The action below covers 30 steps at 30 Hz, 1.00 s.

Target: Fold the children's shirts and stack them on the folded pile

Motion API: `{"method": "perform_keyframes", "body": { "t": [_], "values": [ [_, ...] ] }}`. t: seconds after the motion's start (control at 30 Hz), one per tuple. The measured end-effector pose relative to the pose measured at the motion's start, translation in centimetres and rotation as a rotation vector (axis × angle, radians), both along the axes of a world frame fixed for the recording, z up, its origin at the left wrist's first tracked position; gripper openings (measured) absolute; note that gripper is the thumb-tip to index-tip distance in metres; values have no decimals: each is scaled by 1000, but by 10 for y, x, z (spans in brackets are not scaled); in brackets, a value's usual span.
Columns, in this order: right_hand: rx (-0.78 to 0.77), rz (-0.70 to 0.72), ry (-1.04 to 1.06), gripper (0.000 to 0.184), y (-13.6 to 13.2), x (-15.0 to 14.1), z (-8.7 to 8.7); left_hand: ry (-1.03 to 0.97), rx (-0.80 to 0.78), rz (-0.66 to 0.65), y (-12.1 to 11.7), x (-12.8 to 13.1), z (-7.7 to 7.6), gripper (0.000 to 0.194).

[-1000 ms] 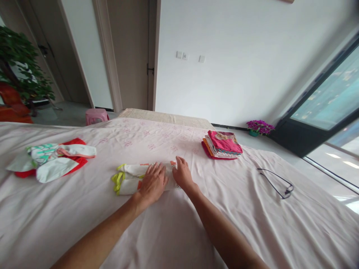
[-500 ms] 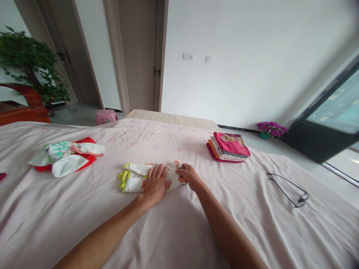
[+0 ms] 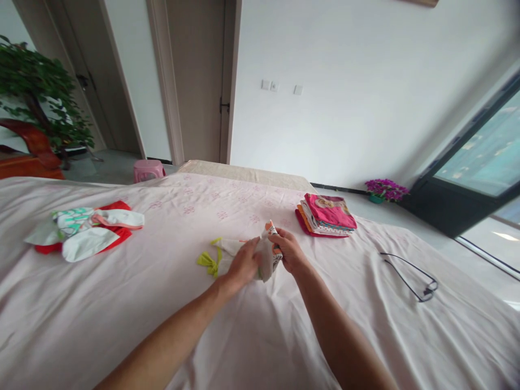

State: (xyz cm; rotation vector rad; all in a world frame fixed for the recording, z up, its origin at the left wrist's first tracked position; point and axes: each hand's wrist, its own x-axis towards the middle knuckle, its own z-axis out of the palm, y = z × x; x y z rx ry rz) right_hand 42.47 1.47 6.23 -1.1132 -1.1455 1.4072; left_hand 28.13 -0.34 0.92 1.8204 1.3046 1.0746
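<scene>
A small white child's garment (image 3: 266, 260) with orange print and yellow-green trim lies on the sheet in front of me. Its right end is lifted and doubled up on edge, while the trim (image 3: 208, 264) spreads flat at the left. My right hand (image 3: 287, 251) is closed on that raised end, thumb and fingers pinching the cloth. Against the garment's middle, my left hand (image 3: 244, 264) presses with fingers stretched out; motion slightly smears them, and the fold partly hides their tips.
A stack of folded clothes (image 3: 327, 215), pink on top, sits to the right. Nearer on that side rest black-framed glasses (image 3: 424, 290). At the left lies a loose heap of red and white clothes (image 3: 91, 233). All are on the pale patterned bedsheet (image 3: 182, 346).
The garment's right end has come up off the sheet in my right hand and folded leftward. My left hand has moved right and turned from lying flat onto its side.
</scene>
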Motion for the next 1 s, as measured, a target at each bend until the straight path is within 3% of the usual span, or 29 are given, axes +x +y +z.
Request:
{"method": "perform_keyframes", "body": {
  "t": [0.13,0.3,0.37,0.5,0.6,0.77,0.87,1.0],
  "values": [
    [28,37,-115,33,6,-36,3,-234,-194,25,7,-50,15,51],
    [45,60,-272,45,17,-88,-7,-692,-748,-37,18,-93,25,59],
    [13,113,-342,48,18,-99,-12,-726,-861,-33,22,-100,23,56],
    [83,91,-452,47,8,-91,-15,-642,-844,-31,25,-104,13,55],
    [327,9,-609,41,-11,-67,-16,-599,-786,19,23,-105,9,51],
    [698,78,-1094,42,-54,-45,-25,-589,-694,84,15,-105,11,47],
    [774,75,-1285,51,-67,-47,-32,-582,-681,97,10,-105,13,53],
    [830,102,-1340,45,-66,-50,-39,-514,-667,128,8,-108,17,56]
  ]
}}
